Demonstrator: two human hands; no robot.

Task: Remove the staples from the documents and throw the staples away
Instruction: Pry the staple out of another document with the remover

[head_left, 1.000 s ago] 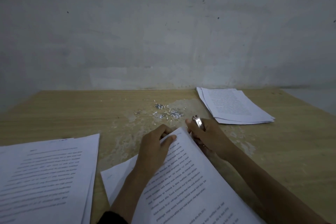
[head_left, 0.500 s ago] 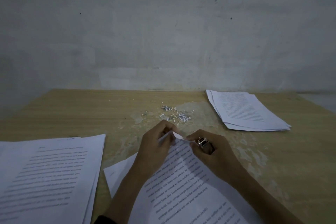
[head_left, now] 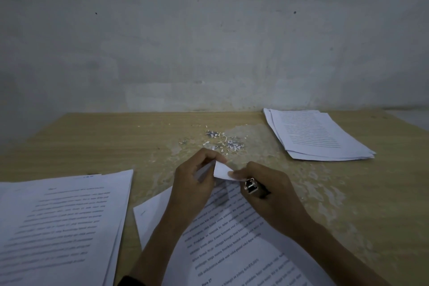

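Observation:
A printed document (head_left: 234,239) lies in front of me on the wooden table (head_left: 97,144). Its top corner (head_left: 221,170) is folded up toward me. My left hand (head_left: 192,183) pinches the pages at that corner. My right hand (head_left: 271,197) pinches the folded corner with thumb and forefinger while its other fingers grip a small metal staple remover (head_left: 251,185). No staple can be made out at the corner. A scatter of pulled staples and paper bits (head_left: 222,141) lies on the table just beyond my hands.
A stack of printed sheets (head_left: 318,134) lies at the back right near the wall (head_left: 209,42). Another thick stack (head_left: 58,227) lies at the left front. The tabletop finish is worn and flaked around the scatter.
The document's corner has been folded up and over toward me. My right hand moved from beside the corner onto it, and the staple remover now points down at the page.

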